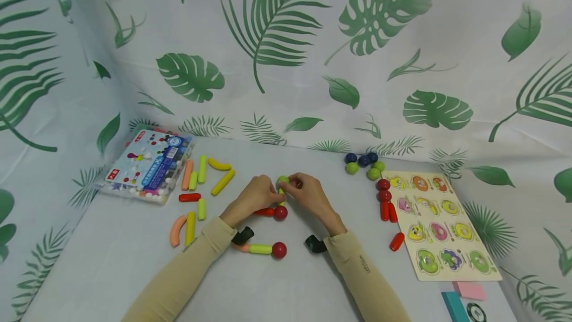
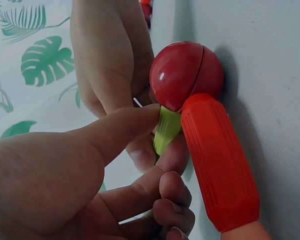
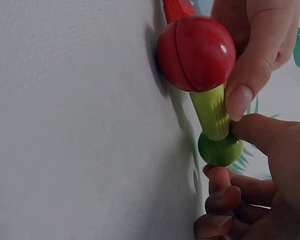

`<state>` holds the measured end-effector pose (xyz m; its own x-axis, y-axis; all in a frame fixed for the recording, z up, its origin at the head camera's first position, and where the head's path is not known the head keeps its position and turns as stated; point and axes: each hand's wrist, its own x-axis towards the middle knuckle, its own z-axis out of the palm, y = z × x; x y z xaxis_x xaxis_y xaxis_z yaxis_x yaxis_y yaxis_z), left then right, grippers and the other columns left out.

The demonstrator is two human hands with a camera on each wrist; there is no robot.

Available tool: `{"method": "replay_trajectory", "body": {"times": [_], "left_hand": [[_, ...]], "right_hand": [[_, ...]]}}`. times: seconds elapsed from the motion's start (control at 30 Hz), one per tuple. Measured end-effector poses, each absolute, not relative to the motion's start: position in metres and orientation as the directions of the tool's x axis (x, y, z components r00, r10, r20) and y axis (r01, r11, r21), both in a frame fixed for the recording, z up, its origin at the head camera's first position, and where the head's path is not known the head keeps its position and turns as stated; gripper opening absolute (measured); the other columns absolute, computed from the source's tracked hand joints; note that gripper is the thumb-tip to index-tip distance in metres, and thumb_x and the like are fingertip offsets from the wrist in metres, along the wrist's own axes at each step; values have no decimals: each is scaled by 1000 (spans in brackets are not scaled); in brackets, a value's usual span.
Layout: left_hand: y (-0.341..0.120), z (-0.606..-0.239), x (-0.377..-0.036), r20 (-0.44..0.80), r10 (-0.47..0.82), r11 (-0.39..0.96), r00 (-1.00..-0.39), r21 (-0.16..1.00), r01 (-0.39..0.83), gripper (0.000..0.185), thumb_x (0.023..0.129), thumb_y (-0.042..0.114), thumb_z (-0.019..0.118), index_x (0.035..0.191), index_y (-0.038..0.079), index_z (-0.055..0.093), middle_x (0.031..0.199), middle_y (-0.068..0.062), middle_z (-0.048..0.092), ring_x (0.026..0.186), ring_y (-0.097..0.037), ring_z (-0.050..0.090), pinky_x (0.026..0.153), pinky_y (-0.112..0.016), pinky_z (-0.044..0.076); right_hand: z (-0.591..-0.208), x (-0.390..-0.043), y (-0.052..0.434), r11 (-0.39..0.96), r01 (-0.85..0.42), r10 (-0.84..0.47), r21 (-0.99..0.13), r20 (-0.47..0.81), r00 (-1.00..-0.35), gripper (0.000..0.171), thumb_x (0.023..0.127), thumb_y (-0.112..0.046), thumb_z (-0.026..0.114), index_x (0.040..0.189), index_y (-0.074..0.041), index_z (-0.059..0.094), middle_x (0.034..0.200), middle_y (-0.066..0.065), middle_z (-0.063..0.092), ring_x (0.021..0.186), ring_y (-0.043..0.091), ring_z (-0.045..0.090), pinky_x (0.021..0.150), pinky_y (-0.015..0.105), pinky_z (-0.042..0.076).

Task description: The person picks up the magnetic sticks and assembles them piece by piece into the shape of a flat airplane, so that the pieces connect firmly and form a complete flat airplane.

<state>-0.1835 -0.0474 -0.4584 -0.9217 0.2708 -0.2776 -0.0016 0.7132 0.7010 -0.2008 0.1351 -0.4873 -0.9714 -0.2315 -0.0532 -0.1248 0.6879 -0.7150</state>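
My left hand (image 1: 255, 197) pinches a short yellow-green rod (image 3: 212, 115) between thumb and forefinger. One end of that rod meets a red ball (image 2: 182, 72); the other meets a green ball (image 3: 220, 151). The fingers of my right hand (image 1: 311, 195) hold the green ball, its thumb by the joint. A red rod (image 2: 220, 160) runs from the red ball beneath my left hand, with a peach piece at its far end in the left wrist view. Nearer in the head view lies a second joined piece: a red ball (image 1: 279, 250), yellow-green rod (image 1: 260, 249) and curved peach rod (image 1: 241, 247).
Left of the hands lie several loose rods, among them a yellow one (image 1: 223, 182). A clear plastic box (image 1: 152, 163) with a printed cover stands behind them. On the right are blue balls (image 1: 351, 158), green balls (image 1: 351, 168), red balls (image 1: 383, 185) and a fruit-picture board (image 1: 429, 262).
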Motion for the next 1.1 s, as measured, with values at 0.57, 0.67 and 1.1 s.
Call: {"method": "replay_trajectory", "body": {"times": [0.57, 0.67, 1.1], "left_hand": [[-84, -456, -145, -123, 334, 689, -934, 708, 153, 27, 88, 35, 80, 82, 8, 77, 80, 0, 60, 71, -13, 53, 63, -24, 44], [-95, -455, -125, -99, 486, 655, -869, 700, 286, 25, 85, 34, 83, 85, 9, 78, 82, 0, 59, 73, -11, 52, 65, -24, 45], [-116, -463, -89, -150, 642, 652, -752, 623, 432, 21, 80, 24, 87, 93, 10, 79, 81, 4, 53, 75, -7, 45, 69, -20, 42]], "right_hand": [[-489, -196, 135, 697, -146, -259, -702, -57, -964, 39, 95, -44, 70, 112, -9, 71, 89, 3, 64, 83, 19, 56, 72, 31, 47], [-487, -198, 135, 700, -151, -257, -698, -50, -965, 40, 94, -44, 70, 112, -9, 71, 90, 3, 65, 84, 19, 57, 73, 31, 47], [-489, -194, 128, 700, -138, -253, -701, -63, -965, 41, 94, -43, 70, 114, -7, 70, 91, 4, 64, 84, 19, 56, 73, 30, 45]]}}
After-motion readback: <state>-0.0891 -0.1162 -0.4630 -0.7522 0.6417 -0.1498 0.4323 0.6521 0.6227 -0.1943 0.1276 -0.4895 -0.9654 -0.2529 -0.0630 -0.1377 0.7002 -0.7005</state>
